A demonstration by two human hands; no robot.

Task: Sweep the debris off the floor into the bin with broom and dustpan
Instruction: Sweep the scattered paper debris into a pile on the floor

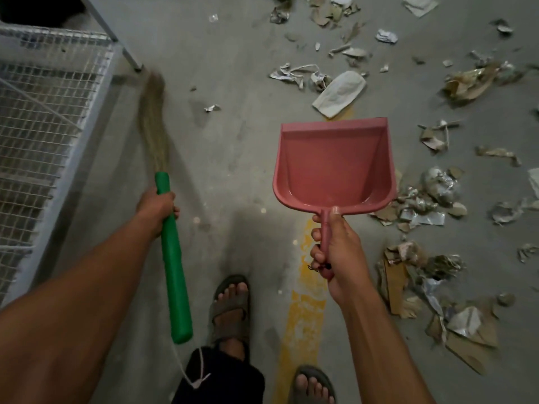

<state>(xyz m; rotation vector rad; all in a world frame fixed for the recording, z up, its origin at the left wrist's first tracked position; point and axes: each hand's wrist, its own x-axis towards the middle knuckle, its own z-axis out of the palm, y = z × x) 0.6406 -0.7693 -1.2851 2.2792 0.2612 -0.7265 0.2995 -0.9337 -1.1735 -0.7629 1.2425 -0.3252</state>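
Observation:
My left hand grips the green handle of a grass broom near its top, and the straw bristles point away from me, blurred. My right hand holds the handle of a pink dustpan, which hangs empty above the floor with its mouth facing forward. Debris lies scattered over the grey concrete: crumpled paper and foil, torn cardboard, a white cloth piece and dry leaves. No bin is in view.
A metal wire-mesh rack with a grey frame leg stands at the left. A worn yellow line runs along the floor under the dustpan. My sandalled feet stand at the bottom centre.

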